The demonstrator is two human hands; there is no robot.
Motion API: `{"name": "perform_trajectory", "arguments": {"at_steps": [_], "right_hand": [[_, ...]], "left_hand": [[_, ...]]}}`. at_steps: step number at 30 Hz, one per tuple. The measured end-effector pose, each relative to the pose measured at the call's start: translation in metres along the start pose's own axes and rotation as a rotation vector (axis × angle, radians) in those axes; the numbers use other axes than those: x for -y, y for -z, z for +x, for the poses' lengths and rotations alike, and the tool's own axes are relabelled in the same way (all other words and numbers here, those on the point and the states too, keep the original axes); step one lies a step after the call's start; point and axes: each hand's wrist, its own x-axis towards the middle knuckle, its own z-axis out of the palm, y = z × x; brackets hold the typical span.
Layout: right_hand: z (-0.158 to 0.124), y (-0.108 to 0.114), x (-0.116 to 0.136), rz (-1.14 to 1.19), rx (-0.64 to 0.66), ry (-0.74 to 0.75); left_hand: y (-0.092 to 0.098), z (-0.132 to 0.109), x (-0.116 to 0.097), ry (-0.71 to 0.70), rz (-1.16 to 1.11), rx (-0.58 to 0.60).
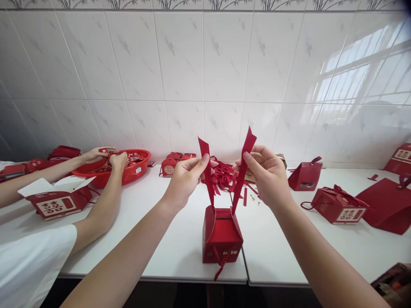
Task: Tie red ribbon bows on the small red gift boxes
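A small red gift box [222, 237] stands upright on the white table [180, 239] near its front edge, a red cord hanging off its front. Two long red strips rise from its top. My left hand [185, 177] is closed in a pinch on the left strip [207, 171]. My right hand [268, 173] pinches the right strip [244, 164]. Both strips are held up and apart above the box.
A pile of red ribbons [224, 175] lies behind the box. Finished red boxes [337, 206] and flat red card [390, 205] sit at the right. At the left, another person's hands [105, 157] reach into a red basin [128, 169]; an open box [58, 200] stands near them.
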Motion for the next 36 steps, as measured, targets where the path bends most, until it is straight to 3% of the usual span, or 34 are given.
{"name": "perform_trajectory", "arguments": {"at_steps": [5, 10, 15, 17, 20, 31, 36], "right_hand": [[-0.003, 0.003, 0.002, -0.003, -0.015, -0.013], [-0.002, 0.003, -0.001, -0.018, 0.008, -0.061], [-0.003, 0.001, -0.006, -0.011, 0.058, -0.101], [-0.004, 0.002, -0.007, 0.006, 0.049, -0.099], [-0.004, 0.004, -0.005, 0.013, 0.022, -0.083], [0.0, -0.001, 0.003, 0.012, 0.039, -0.061], [-0.001, 0.001, 0.005, 0.079, 0.068, -0.091]], "left_hand": [[0.001, 0.001, 0.002, 0.0, 0.021, 0.039], [0.006, 0.002, 0.004, 0.011, 0.054, -0.011], [0.011, 0.0, 0.001, 0.008, 0.194, 0.082], [0.014, -0.001, -0.001, -0.022, 0.209, 0.047], [0.018, 0.0, -0.003, -0.093, 0.169, -0.009], [-0.001, 0.004, -0.008, -0.073, 0.064, 0.056], [-0.004, 0.001, -0.008, 0.038, -0.13, 0.179]]}}
